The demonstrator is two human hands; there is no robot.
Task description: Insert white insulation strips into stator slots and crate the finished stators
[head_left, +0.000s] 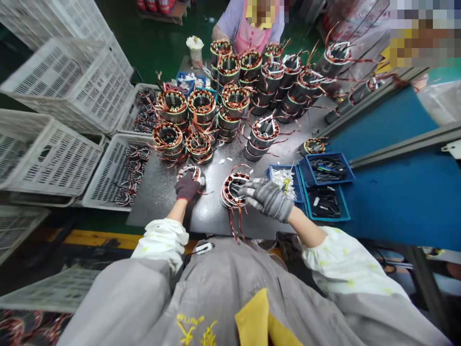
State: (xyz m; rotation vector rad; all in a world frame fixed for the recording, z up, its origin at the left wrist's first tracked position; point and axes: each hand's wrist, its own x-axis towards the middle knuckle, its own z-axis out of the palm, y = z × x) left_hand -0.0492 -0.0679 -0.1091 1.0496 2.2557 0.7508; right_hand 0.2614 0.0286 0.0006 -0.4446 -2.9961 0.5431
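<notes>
The grey-gloved right hand (268,198) grips a round copper-wound steel stator (233,189) on the grey surface (212,216); the dark-gloved left hand (187,186) clasps another stator (191,171).

Stators (234,188) copper-orange windings, steel-grey cores; tabletop (216,216) dark grey; bins (326,169) blue; crates (54,158) white lattice; left hand (187,186) maroon glove, right hand (268,198) grey.

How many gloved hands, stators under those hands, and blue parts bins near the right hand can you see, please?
Gloved hands: 2, the left hand and the right hand
Stators under those hands: 2, the stator under the left hand and the stator under the right hand
Blue parts bins: 3
Total: 7
</notes>
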